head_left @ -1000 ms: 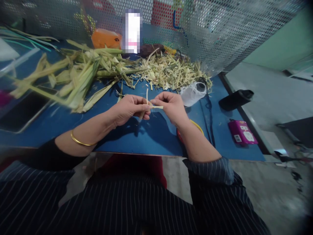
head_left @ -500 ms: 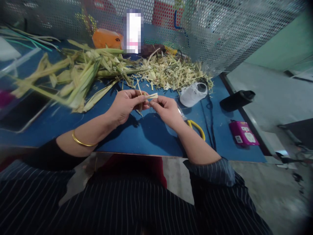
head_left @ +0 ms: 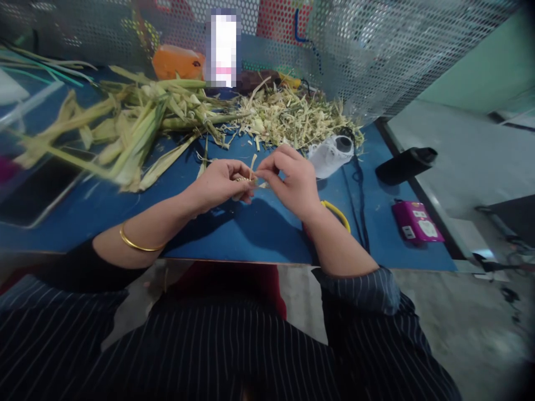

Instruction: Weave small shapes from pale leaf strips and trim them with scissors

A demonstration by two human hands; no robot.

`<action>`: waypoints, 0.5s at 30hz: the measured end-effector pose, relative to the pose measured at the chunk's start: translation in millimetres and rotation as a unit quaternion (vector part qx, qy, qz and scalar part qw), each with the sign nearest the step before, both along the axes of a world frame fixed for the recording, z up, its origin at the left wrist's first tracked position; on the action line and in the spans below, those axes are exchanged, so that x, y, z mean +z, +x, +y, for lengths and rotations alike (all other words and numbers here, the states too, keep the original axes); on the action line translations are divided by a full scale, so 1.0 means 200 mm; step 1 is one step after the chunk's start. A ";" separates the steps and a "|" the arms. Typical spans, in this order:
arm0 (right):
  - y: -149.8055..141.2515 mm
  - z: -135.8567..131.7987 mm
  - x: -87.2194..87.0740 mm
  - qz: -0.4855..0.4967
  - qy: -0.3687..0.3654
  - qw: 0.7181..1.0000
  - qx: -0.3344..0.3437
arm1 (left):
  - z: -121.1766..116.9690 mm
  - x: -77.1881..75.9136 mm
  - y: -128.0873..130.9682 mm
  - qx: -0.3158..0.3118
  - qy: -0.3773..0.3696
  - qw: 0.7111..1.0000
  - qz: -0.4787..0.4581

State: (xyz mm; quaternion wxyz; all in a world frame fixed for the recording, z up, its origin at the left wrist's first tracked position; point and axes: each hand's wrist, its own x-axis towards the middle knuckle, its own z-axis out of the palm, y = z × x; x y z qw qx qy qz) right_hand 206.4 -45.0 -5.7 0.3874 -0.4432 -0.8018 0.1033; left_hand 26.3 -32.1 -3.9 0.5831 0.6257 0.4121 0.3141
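My left hand (head_left: 221, 182) is closed in a pinch on a small pale braided piece (head_left: 243, 179), which looks made of dry corn husk strips. A short husk strip (head_left: 253, 160) stands up from it between my hands. Thumb and fingertips of my right hand (head_left: 295, 181) are pressed together at the end of the braid, on a strip whose end is mostly hidden. Both hands are raised a little over the blue table (head_left: 267, 234). Beyond my left hand lies a heap of long corn husks (head_left: 144, 120). Yellow-handled scissors (head_left: 337, 214) are partly covered by my right forearm.
A pile of shredded husk (head_left: 292, 120) lies along the mesh panel (head_left: 376, 50). To the right are a white-wrapped roll (head_left: 330, 159), a black cord (head_left: 363, 217), a black bottle (head_left: 405, 167) and a purple packet (head_left: 418, 221). An orange package (head_left: 178, 62) and dark flat device (head_left: 45, 186) are leftward.
My right hand has turned and risen, with its fingers more bent and pinched. The pale strip that pointed right now stands upward. My left hand keeps its pinch nearly in place.
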 end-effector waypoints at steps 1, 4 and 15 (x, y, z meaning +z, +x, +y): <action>0.00 0.01 0.00 0.029 -0.017 0.999 0.003 | 0.00 0.00 0.00 -0.012 -0.002 1.000 -0.003; 0.01 0.03 -0.02 0.119 -0.102 0.987 0.018 | 0.00 -0.01 0.00 -0.044 -0.002 0.999 -0.013; -0.01 0.06 -0.06 0.319 -0.263 0.910 0.014 | 0.02 -0.04 -0.01 -0.070 0.026 0.992 -0.103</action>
